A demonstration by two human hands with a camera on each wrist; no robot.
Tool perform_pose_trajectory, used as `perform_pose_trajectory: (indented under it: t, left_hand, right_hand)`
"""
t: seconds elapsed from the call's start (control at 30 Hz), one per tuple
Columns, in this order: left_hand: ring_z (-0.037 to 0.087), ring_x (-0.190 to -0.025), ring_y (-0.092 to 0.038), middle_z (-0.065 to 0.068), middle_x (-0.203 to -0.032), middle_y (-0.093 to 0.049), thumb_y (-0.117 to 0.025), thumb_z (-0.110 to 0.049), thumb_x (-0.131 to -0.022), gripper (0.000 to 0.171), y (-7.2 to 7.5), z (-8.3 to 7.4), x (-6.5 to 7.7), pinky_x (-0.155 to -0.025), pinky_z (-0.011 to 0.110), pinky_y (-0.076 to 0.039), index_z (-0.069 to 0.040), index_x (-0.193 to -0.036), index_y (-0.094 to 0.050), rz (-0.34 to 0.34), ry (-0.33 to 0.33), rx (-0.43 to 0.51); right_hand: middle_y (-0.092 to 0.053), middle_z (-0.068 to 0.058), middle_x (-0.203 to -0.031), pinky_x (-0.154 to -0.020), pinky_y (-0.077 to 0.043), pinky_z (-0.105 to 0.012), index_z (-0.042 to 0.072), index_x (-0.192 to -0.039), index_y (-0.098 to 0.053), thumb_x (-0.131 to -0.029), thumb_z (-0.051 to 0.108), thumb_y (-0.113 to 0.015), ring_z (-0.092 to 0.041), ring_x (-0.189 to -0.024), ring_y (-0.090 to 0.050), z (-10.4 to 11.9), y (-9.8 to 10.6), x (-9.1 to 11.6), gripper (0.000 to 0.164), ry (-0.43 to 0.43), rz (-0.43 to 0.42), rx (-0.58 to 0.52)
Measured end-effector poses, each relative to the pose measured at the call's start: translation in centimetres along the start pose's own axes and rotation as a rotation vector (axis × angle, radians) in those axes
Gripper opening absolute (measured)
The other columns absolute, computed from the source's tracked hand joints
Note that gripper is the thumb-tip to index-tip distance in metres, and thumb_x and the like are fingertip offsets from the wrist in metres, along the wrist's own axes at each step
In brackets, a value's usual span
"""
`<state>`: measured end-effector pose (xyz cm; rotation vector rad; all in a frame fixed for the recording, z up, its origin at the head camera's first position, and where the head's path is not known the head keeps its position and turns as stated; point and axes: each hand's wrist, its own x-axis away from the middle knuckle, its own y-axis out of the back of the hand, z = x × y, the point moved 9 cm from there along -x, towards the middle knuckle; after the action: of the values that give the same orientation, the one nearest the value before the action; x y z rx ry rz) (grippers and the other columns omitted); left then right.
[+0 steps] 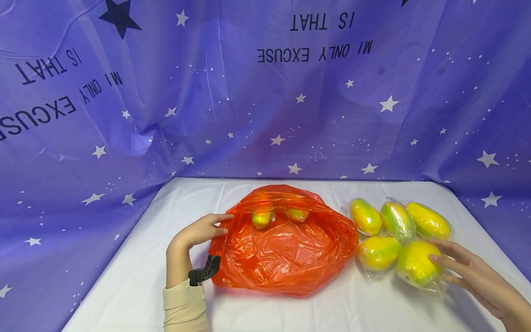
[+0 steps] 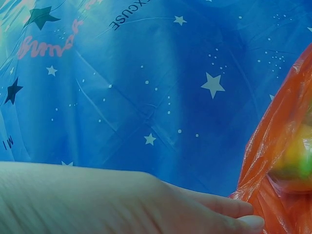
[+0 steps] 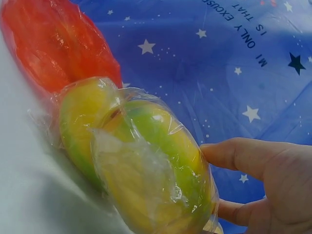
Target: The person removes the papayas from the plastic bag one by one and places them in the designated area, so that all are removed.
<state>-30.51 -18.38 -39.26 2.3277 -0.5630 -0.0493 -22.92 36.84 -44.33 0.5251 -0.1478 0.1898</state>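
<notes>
An orange-red plastic bag (image 1: 286, 258) lies on the table with its mouth spread toward me. Inside it, two yellow-green mangoes (image 1: 262, 219) show near the upper rim. My left hand (image 1: 203, 232) is at the bag's left edge, and its thumb and fingers pinch the thin plastic (image 2: 273, 204). On the right, my right hand (image 1: 473, 272) holds the nearest wrapped mango (image 1: 416, 263) from its right side. In the right wrist view, fingers meet that mango (image 3: 161, 165) at its edge; the far side of the grip is hidden.
Several more mangoes in clear wrap (image 1: 378, 252) sit close together right of the bag. A white cloth (image 1: 174, 203) covers the table. Behind it hangs a purple-blue star-printed curtain (image 1: 249, 115). A black wrist device (image 1: 205, 271) is by my left sleeve, against the bag.
</notes>
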Motion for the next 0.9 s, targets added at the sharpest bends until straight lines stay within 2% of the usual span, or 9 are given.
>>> perform_pose_trajectory:
  t: [0.2, 0.33, 0.5, 0.6, 0.77, 0.83, 0.9]
  left_hand:
    - [0.042, -0.130, -0.040, 0.023, -0.137, -0.050, -0.057, -0.003, -0.091, 0.047, 0.0, 0.0, 0.0, -0.106, 0.059, -0.029, 0.003, -0.137, -0.051, 0.000, -0.001, 0.000]
    - [0.042, -0.130, -0.040, 0.023, -0.137, -0.050, -0.057, -0.003, -0.090, 0.047, 0.0, 0.1, 0.0, -0.106, 0.059, -0.029, 0.003, -0.137, -0.051, -0.002, -0.003, -0.004]
    - [0.042, -0.130, -0.040, 0.022, -0.137, -0.051, -0.057, -0.003, -0.091, 0.047, 0.1, 0.1, 0.0, -0.106, 0.059, -0.029, 0.002, -0.137, -0.052, -0.003, 0.001, -0.005]
    - [0.042, -0.129, -0.040, 0.022, -0.136, -0.051, -0.057, -0.003, -0.091, 0.047, 0.1, 0.1, 0.0, -0.105, 0.059, -0.030, 0.002, -0.137, -0.052, -0.003, 0.003, -0.005]
    - [0.041, -0.129, -0.041, 0.022, -0.136, -0.051, -0.057, -0.003, -0.090, 0.047, 0.0, 0.1, 0.0, -0.105, 0.059, -0.030, 0.002, -0.136, -0.052, -0.002, 0.007, -0.005]
    - [0.041, -0.128, -0.042, 0.022, -0.136, -0.051, -0.057, -0.003, -0.090, 0.047, 0.0, 0.2, -0.1, -0.105, 0.059, -0.030, 0.002, -0.136, -0.052, -0.002, 0.007, -0.002]
    - [0.041, -0.128, -0.042, 0.022, -0.136, -0.051, -0.057, -0.003, -0.090, 0.046, 0.0, 0.2, -0.1, -0.105, 0.059, -0.030, 0.002, -0.136, -0.053, -0.003, 0.008, -0.001]
  right_hand:
    - [-0.033, -0.006, -0.136, -0.076, -0.052, -0.029, 0.013, -0.144, -0.037, -0.103, 0.025, -0.044, 0.017, -0.098, -0.042, -0.3, 0.0, 0.1, 0.043, -0.018, 0.003, -0.030]
    - [-0.031, -0.016, -0.139, -0.076, -0.052, -0.032, 0.020, -0.143, -0.039, -0.103, 0.026, -0.045, 0.016, -0.096, -0.043, -0.4, -0.1, 0.1, 0.040, -0.044, 0.012, -0.038]
    - [-0.021, -0.029, -0.143, -0.077, -0.052, -0.032, 0.016, -0.144, -0.037, -0.103, 0.030, -0.046, 0.017, -0.093, -0.042, -0.7, -0.1, 0.1, 0.044, -0.089, 0.020, -0.031]
    - [-0.020, -0.031, -0.144, -0.078, -0.052, -0.034, 0.009, -0.146, -0.033, -0.102, 0.032, -0.046, 0.017, -0.092, -0.040, -0.9, -0.1, 0.1, 0.051, -0.106, 0.022, -0.017]
    - [-0.020, -0.030, -0.145, -0.078, -0.051, -0.033, 0.006, -0.145, -0.032, -0.102, 0.033, -0.047, 0.018, -0.092, -0.040, -1.2, 0.1, -0.1, 0.053, -0.106, 0.012, -0.005]
    - [-0.030, -0.018, -0.141, -0.076, -0.052, -0.031, 0.013, -0.143, -0.037, -0.102, 0.030, -0.047, 0.018, -0.093, -0.042, -1.3, 0.1, 0.0, 0.046, -0.083, -0.003, -0.015]
    - [-0.040, 0.002, -0.134, -0.075, -0.053, -0.030, 0.021, -0.140, -0.041, -0.102, 0.026, -0.048, 0.017, -0.094, -0.044, -1.4, 0.2, 0.0, 0.038, -0.047, -0.015, -0.034]
